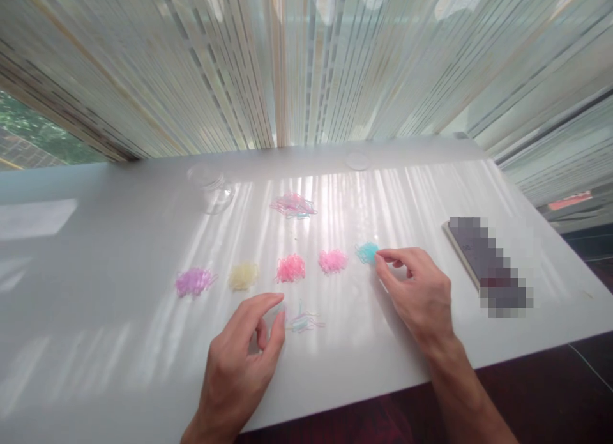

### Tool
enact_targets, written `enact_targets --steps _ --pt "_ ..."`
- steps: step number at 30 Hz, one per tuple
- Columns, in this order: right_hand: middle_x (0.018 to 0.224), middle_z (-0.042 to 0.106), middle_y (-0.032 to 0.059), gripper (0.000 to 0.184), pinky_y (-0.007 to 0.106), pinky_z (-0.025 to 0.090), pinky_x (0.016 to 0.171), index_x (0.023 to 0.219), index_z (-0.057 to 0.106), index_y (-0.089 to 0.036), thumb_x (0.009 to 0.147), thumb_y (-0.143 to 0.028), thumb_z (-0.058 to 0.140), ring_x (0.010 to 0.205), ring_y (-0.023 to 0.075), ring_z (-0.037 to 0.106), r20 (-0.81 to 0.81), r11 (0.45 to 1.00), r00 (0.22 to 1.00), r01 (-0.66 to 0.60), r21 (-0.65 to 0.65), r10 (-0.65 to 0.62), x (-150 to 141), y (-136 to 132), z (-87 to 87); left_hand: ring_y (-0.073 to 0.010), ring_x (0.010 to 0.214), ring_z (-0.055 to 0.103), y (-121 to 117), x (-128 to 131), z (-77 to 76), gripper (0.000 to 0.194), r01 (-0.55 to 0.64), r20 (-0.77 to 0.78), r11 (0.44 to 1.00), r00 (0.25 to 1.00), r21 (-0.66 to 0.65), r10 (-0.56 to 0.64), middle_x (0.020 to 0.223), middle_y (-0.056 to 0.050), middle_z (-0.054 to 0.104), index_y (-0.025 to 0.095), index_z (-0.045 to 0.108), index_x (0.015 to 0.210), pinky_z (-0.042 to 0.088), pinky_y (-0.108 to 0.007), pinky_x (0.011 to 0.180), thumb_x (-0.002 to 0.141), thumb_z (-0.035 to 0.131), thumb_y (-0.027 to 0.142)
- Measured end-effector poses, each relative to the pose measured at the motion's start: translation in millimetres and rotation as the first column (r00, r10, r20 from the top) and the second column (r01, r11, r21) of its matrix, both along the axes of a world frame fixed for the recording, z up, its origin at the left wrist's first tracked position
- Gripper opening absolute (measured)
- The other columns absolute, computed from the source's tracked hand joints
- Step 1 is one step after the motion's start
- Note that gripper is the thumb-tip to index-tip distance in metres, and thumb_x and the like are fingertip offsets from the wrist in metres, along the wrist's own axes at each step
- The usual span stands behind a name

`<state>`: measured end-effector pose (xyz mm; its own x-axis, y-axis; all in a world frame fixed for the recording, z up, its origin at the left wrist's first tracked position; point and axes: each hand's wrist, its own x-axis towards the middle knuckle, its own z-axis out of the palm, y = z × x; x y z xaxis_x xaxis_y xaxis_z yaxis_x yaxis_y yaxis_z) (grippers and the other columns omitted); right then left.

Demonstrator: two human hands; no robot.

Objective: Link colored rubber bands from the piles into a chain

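Observation:
My right hand (416, 290) has thumb and index finger pinched at the right edge of a turquoise pile (366, 252) of small thin loops that look like paper clips. What lies between the fingertips is hidden. Beside a loose mixed-colour cluster of paper clips (304, 321), my left hand (246, 348) is curved, with thumb and index finger apart. Single-colour piles form a row across the table: purple (193, 282), yellow (244, 276), red-pink (290, 268) and light pink (332, 260). Farther back is another mixed pile (293, 205).
A clear jar (213, 191) lies at the back left of the white table (119, 252). A clear round lid (357, 160) rests near the back edge. On the right is a dark, pixelated phone-like object (486, 265). Striped curtains (297, 67) hang behind.

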<state>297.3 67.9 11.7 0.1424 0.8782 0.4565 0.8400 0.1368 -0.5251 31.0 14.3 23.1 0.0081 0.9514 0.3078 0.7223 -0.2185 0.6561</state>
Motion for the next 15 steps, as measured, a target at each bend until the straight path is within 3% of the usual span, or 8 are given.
enact_targets --steps 5,9,12,15 --pt "0.080 0.071 0.0022 0.008 0.033 0.053 0.065 0.090 0.073 -0.022 0.094 -0.024 0.066 0.072 0.0187 0.064 -0.004 1.000 1.000 -0.006 0.005 0.006 2 -3 -0.6 -0.0083 0.051 0.050 -6 -9 -6.9 0.017 0.181 -0.076 0.983 0.981 0.018 -0.179 0.094 -0.002 0.073 0.022 0.066 0.116 0.052 -0.022 0.055 0.100 0.062 0.023" --pt "0.081 0.069 0.0024 0.010 0.032 0.053 0.065 0.094 0.071 -0.022 0.095 -0.018 0.063 0.074 0.0186 0.063 -0.022 0.997 0.998 -0.060 0.052 0.062 -5 -14 4.3 -0.0087 0.053 0.058 -7 -14 -7.7 0.019 0.306 -0.100 0.952 0.947 -0.003 -0.304 0.100 -0.003 0.074 0.023 0.065 0.119 0.054 -0.021 0.052 0.100 0.061 0.025" --pt "0.084 0.068 0.0031 0.013 0.029 0.054 0.060 0.099 0.070 -0.022 0.095 -0.013 0.061 0.075 0.0176 0.063 -0.071 0.983 0.983 -0.166 0.079 0.172 -19 -28 6.3 -0.0122 0.064 0.069 -7 -14 -9.5 0.020 0.310 -0.121 0.951 0.944 0.002 -0.308 0.098 -0.003 0.073 0.023 0.066 0.119 0.055 -0.021 0.051 0.100 0.059 0.025" --pt "0.089 0.066 0.0041 0.019 0.029 0.059 0.068 0.103 0.069 -0.022 0.096 -0.009 0.058 0.081 0.0175 0.066 -0.135 0.927 0.918 -0.376 0.013 0.374 -38 -42 3.4 -0.0148 0.071 0.073 -8 -13 -13.3 0.020 0.296 -0.142 0.955 0.947 0.027 -0.289 0.093 -0.003 0.073 0.022 0.065 0.118 0.059 -0.022 0.059 0.101 0.056 0.022"
